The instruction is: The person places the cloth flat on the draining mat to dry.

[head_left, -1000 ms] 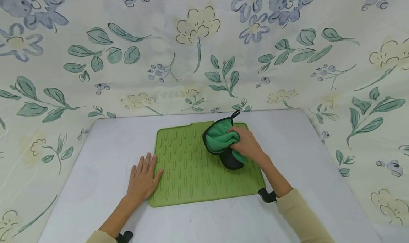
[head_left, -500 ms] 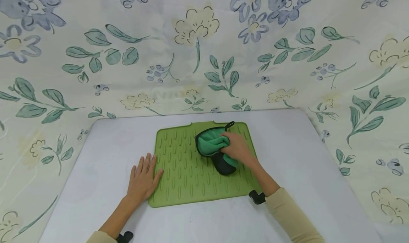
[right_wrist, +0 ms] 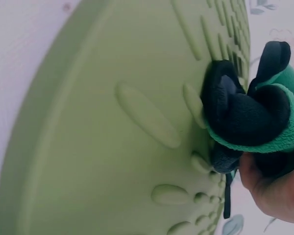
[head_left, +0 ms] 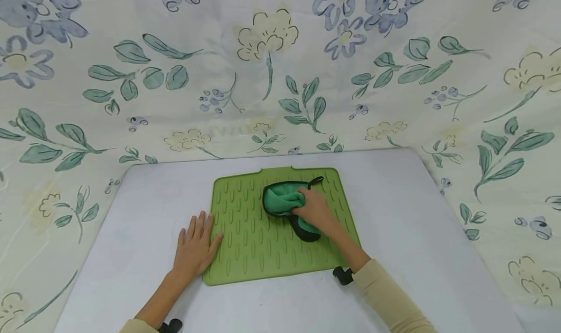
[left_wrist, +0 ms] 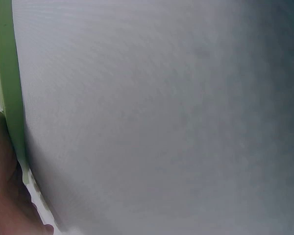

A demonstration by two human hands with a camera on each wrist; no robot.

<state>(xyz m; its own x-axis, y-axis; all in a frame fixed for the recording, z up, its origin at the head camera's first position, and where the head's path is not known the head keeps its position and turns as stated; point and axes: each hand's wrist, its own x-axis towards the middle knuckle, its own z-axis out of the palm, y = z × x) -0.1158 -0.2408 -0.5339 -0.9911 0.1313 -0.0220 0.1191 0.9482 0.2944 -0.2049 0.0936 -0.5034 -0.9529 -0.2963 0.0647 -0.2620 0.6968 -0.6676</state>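
Observation:
A green silicone drying mat [head_left: 245,245] with raised ridges lies on the white table. My left hand [head_left: 195,248] rests at the mat's left edge, fingers straight and thumb over the rim. In the left wrist view, part of that hand [left_wrist: 2,181] shows beside the mat's edge [left_wrist: 11,83]. Over the middle of the mat, my right hand [head_left: 317,211] grips a bunched green-and-black cloth [head_left: 280,199] with black edging and a hanging loop. The right wrist view shows the cloth's dark folds [right_wrist: 250,115] against the ridges; most fingers are hidden there.
The white table [head_left: 407,216] extends around the mat on all sides. Behind and beside it hangs a floral-patterned sheet [head_left: 263,80]. A black wrist camera mount [head_left: 343,275] sits under the right wrist, close to the mat's front edge.
My right hand has moved left and slightly toward me with the cloth, from the mat's right side to its middle. The left hand has stayed in place.

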